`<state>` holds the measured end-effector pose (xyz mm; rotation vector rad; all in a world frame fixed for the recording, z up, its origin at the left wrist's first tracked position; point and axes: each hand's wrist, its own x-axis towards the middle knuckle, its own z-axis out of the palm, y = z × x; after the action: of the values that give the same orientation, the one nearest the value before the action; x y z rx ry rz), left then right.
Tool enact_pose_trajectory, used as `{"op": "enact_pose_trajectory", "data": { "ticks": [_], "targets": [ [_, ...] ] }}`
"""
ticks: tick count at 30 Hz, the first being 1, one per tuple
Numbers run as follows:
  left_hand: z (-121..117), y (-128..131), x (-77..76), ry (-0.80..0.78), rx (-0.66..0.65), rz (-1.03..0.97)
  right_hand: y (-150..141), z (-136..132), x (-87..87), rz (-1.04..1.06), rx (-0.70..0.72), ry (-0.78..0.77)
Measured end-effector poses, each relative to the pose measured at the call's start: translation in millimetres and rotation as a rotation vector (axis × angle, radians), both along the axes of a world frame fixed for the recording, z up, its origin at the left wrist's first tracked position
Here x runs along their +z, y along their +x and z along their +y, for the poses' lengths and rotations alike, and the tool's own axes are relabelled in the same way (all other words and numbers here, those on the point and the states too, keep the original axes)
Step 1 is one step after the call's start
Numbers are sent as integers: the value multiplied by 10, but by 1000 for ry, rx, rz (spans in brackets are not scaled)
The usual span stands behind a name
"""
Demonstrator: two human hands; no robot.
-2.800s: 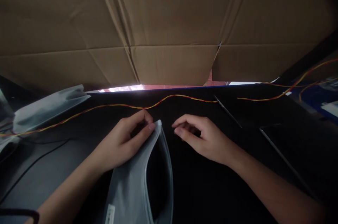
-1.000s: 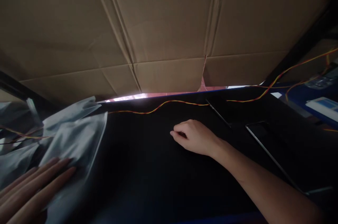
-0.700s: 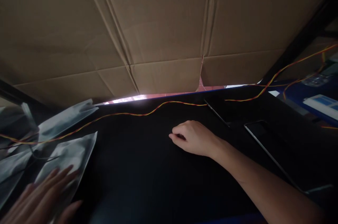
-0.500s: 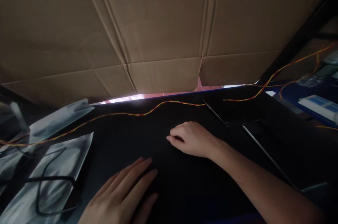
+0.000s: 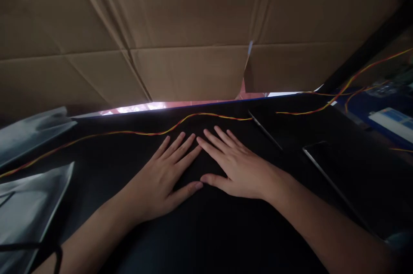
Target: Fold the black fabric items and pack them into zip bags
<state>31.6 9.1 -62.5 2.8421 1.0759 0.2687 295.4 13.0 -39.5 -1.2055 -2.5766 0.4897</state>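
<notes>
Both hands lie flat, palms down, on a black tabletop. My left hand has its fingers spread and holds nothing. My right hand is spread the same way, also holding nothing. The index fingertips meet or nearly meet, and the thumb tips are close together below them. Just beyond the fingers runs a twisted red and yellow wire. To the right of my right hand lies a dark, flat, phone-like device, with a larger dark flat device nearer me.
Translucent plastic bags lie at the left, with a black cable over one. A creased cardboard sheet stands along the far edge. At the right, a white and blue box rests on a blue surface.
My left hand has moved forward and flattened beside the right one. My right hand has gone from loosely curled to spread flat. The view has shifted slightly.
</notes>
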Motion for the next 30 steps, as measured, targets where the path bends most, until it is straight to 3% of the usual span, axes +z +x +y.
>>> {"op": "enact_pose_trajectory", "data": {
  "ticks": [6, 26, 30],
  "targets": [
    [22, 19, 47, -50, 28, 9, -12, 1, -121, -119, 0, -113],
    [10, 48, 0, -41, 45, 11, -33, -3, -14, -154, -47, -212],
    [118, -70, 98, -51, 25, 24, -23, 3, -20, -158, -40, -222]
  ]
}}
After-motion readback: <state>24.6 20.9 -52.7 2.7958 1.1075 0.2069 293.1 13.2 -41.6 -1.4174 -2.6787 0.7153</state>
